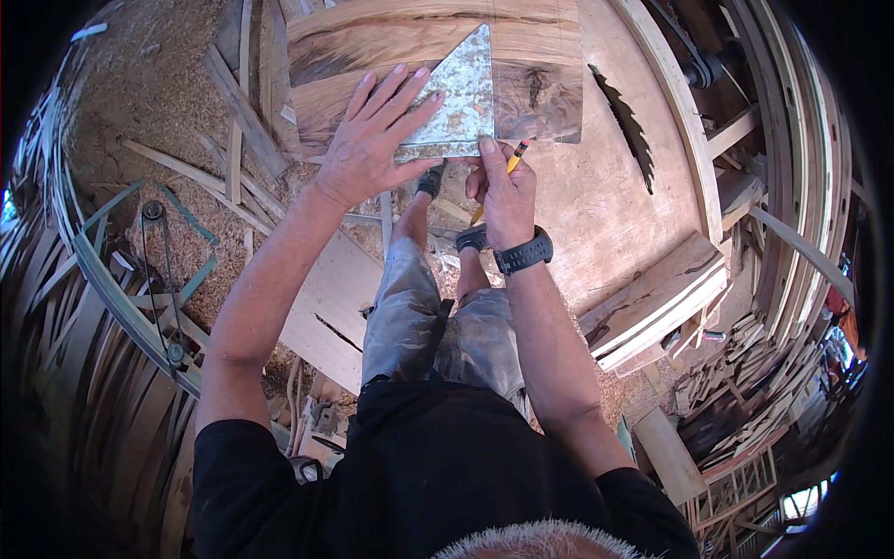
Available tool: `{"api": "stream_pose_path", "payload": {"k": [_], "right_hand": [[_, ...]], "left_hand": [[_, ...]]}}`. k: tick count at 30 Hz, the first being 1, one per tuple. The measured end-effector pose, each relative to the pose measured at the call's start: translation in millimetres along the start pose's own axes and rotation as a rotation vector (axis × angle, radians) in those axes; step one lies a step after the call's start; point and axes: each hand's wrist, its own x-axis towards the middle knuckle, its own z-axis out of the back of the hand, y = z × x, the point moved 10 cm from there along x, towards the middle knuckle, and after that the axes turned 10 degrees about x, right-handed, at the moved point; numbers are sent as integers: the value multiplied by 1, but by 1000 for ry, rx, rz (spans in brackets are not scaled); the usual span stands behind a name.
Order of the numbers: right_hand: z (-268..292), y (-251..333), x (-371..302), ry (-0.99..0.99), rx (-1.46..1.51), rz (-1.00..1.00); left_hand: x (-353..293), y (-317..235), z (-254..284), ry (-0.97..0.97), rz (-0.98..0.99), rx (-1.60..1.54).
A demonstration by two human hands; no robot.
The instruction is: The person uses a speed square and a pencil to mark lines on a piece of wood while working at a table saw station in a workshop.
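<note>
A wooden board [535, 42] with dark grain and a knot lies at the top middle. On it rests a worn metal triangular square [463, 93], its short side along the board's near edge. My left hand [368, 149] is spread flat over the board, with its fingertips reaching onto the square's sloping side. A yellow pencil [513, 160] is tucked in my right hand [506, 194], which is closed. The right thumb presses on the square's near right corner, while the curled fingers are partly hidden below the board's edge.
A toothed circular saw blade [626, 130] stands in the pale table [568, 247] right of the board. Thick planks [652, 296] are stacked at its near corner. Wood strips [247, 140] and sawdust cover the floor at left. A belt on pulleys [154, 212] is far left.
</note>
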Motion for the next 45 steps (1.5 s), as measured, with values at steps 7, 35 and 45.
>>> {"api": "stream_pose_path", "payload": {"k": [7,35,45], "right_hand": [[-1,1,1,8,-7,15],[-36,134,31,140,-670,616],[32,55,-50,54,-1059,123]], "left_hand": [[0,1,1,-18,0,-10],[7,-5,3,55,44,-4],[1,-7,4,59,53,8]]}}
